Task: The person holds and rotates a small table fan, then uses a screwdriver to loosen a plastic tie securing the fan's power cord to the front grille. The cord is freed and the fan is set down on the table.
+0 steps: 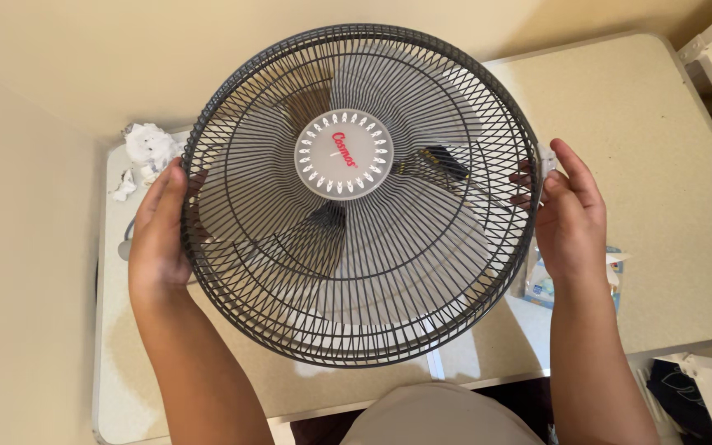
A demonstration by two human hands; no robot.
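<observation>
A round dark grey wire fan grille (pixel 232 173) with a pale grey centre cap (pixel 344 154) is held up over a beige table (pixel 644 140). Translucent fan blades and a dark screwdriver-like tool (pixel 438 162) show through the wires. My left hand (pixel 158 231) grips the grille's left rim. My right hand (pixel 570 214) grips its right rim, fingers curled around the edge.
Crumpled white paper (pixel 148 147) lies at the table's back left corner. A small blue and white packet (pixel 541 284) sits under my right wrist. Beige walls close in on the left and behind. Dark cloth (pixel 681 391) lies on the floor at the lower right.
</observation>
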